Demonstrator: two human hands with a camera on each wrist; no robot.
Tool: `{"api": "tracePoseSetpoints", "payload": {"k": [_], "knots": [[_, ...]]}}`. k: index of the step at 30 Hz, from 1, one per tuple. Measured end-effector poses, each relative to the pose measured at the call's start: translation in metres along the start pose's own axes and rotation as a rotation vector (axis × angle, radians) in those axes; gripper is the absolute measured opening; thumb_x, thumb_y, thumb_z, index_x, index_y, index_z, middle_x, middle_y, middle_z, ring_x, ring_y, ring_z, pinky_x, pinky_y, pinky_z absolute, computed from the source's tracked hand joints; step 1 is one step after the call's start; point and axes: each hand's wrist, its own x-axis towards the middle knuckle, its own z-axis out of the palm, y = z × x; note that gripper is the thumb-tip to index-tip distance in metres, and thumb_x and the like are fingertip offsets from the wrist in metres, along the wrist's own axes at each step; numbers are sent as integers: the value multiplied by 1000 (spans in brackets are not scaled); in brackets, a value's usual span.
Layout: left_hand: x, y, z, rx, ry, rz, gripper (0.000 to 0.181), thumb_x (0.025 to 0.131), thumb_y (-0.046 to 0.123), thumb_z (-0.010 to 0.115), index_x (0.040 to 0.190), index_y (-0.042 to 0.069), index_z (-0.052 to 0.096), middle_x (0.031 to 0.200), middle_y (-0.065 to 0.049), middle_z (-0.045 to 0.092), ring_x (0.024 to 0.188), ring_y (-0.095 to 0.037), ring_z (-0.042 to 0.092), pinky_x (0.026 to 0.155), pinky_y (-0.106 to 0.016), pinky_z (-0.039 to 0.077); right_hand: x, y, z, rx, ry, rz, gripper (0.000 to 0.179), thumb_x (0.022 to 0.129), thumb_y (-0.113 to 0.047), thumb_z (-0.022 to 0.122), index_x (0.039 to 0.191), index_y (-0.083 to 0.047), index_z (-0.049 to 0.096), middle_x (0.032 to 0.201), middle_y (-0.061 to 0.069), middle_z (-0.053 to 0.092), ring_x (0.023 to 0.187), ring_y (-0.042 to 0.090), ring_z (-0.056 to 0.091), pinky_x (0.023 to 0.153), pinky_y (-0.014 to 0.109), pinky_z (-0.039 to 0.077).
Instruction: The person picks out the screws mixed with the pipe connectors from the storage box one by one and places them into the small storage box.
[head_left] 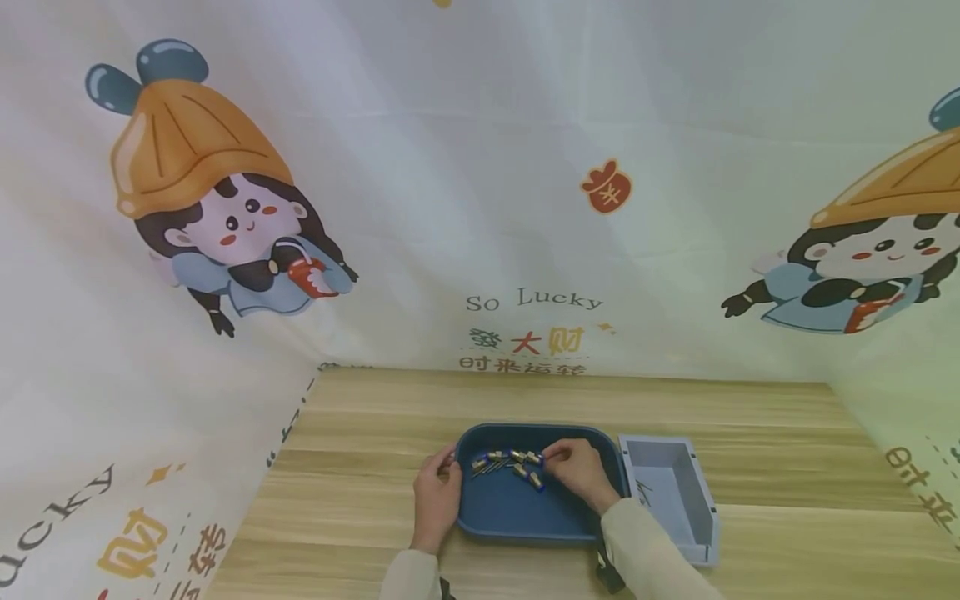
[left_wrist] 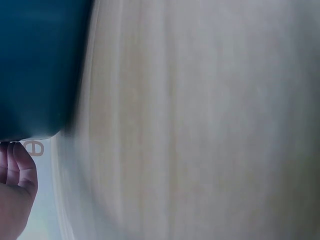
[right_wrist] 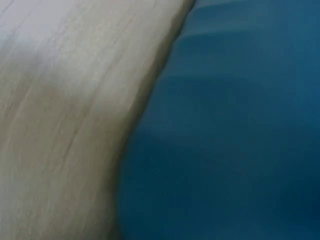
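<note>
A dark blue tray [head_left: 540, 512] lies on the table, its rounded wall filling much of both wrist views. My left hand [head_left: 437, 500] grips the left rim; its curled fingers [left_wrist: 17, 165] show against the tray wall in the left wrist view. Several small brass fittings [head_left: 520, 471] with blue ends lie toward the back of the tray, beside thin metal pins [head_left: 489, 468]. Reaching over the tray, my right hand [head_left: 581, 471] pinches a brass fitting [head_left: 536, 458] with a blue end between thumb and forefinger. The right wrist view shows no fingers.
Just right of the tray stands a grey open bin [head_left: 711, 521], with a few thin dark pieces [head_left: 643, 492] at its left side. A dark strap end [head_left: 609, 575] hangs below the right sleeve. Printed cloth [head_left: 480, 208] walls the wooden table [head_left: 337, 467] at back and sides.
</note>
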Motion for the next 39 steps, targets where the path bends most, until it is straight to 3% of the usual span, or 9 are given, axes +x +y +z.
{"api": "tracePoseSetpoints", "payload": {"k": [26, 39], "knots": [[1, 4, -1, -25, 4, 2, 29, 82, 2, 54, 110, 3, 61, 90, -8, 59, 84, -16, 55, 76, -28, 45, 4, -4, 18, 30, -58, -29, 14, 75, 5, 59, 82, 0, 69, 77, 8, 68, 69, 13, 61, 58, 24, 47], [0, 2, -1, -14, -6, -7, 28, 82, 1, 54, 110, 3, 61, 92, -10, 59, 85, -16, 54, 76, -29, 45, 5, -5, 24, 57, -93, -14, 21, 70, 12, 55, 84, 3, 67, 77, 10, 67, 70, 16, 63, 58, 25, 49]]}}
